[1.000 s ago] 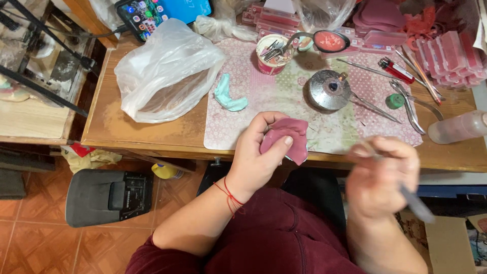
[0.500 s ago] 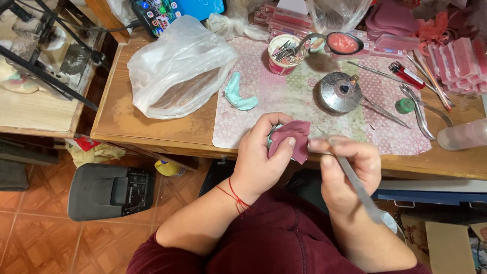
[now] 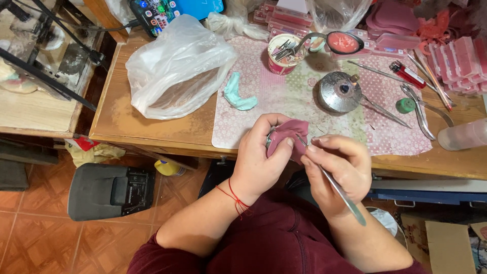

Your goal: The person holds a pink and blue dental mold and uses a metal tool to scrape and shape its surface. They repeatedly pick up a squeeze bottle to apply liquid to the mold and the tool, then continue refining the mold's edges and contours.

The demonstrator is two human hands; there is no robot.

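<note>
My left hand (image 3: 264, 160) grips a curved pink wax piece (image 3: 286, 133) just in front of the table edge, over my lap. A red thread bracelet sits on that wrist. My right hand (image 3: 337, 167) holds a thin metal tool (image 3: 337, 189) like a pen, its tip touching the pink piece and its handle pointing down to the right. Both hands are close together, fingers almost touching. On the patterned mat (image 3: 304, 109) behind them lies a pale green curved cast (image 3: 237, 94).
A white plastic bag (image 3: 175, 68) lies at the left of the wooden table (image 3: 122, 124). A small metal burner (image 3: 339, 91), a cup of tools (image 3: 284, 53), a red lighter (image 3: 408, 75), metal instruments (image 3: 418, 109) and pink wax sheets (image 3: 464, 56) crowd the back and right. A phone (image 3: 175, 9) rests at the back.
My right hand has come in from the lower right with the metal tool and now meets the pink piece. My left hand has stayed at the table edge.
</note>
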